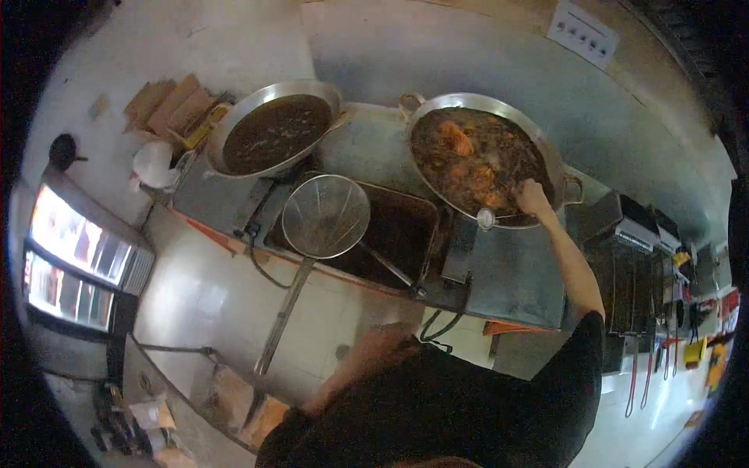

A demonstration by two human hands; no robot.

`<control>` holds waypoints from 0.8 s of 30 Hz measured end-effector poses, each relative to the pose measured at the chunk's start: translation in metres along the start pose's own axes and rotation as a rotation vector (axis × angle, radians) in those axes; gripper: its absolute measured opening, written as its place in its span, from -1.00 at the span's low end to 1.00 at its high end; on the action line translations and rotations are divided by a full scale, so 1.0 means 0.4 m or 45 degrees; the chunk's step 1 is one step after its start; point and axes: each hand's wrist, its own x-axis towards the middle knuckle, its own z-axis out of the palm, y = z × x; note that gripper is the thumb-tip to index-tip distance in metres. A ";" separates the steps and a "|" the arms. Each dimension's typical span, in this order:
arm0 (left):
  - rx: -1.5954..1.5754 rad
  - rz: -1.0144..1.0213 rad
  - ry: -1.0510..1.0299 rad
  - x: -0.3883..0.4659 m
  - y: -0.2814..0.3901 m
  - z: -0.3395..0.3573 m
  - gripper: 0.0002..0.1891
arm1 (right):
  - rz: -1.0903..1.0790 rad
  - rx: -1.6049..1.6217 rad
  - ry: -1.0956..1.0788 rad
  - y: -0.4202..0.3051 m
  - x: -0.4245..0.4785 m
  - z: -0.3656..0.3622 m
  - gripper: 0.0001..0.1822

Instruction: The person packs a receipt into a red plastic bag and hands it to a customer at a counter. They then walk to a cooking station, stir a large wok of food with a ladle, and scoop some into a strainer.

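Observation:
My right hand (531, 198) is over the near right part of a large metal wok (494, 103) on the right. Its fingers look curled; whether they hold anything is hidden. Dark bubbling oil (468, 140) fills this wok, with orange-brown frying pieces (456, 138) in it. A round dial, likely a thermometer (485, 219), sits at the wok's near rim, left of my hand. My left hand (398, 336) is blurred in front of my dark shirt, its fingers unclear. A round wire-mesh skimmer (326, 216) with a long metal handle lies across a dark, rectangular sunken fryer vat (436, 234).
Another wok of dark liquid (215, 149) stands on the left. Opened cardboard (175, 108) and a white plastic bag (153, 165) are beyond it. A counter (169, 386) is lower left, near a lit glass-door cooler (76, 251). Wire baskets with red handles (633, 380) are at right.

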 end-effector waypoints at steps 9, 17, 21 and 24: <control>-0.201 -0.133 -0.033 -0.033 0.051 -0.026 -0.71 | 0.258 0.337 0.248 -0.022 0.040 -0.040 -0.62; -0.256 -0.258 -0.023 -0.041 0.042 -0.038 -0.59 | 0.211 -0.189 0.240 -0.039 -0.030 -0.108 -0.76; -0.206 -0.276 -0.062 -0.049 0.041 -0.055 -0.52 | 0.155 -0.382 0.296 -0.051 -0.062 -0.147 -0.84; -0.086 -0.390 -0.091 -0.070 0.040 -0.069 -0.52 | 0.161 -0.359 0.384 -0.060 -0.072 -0.144 -0.85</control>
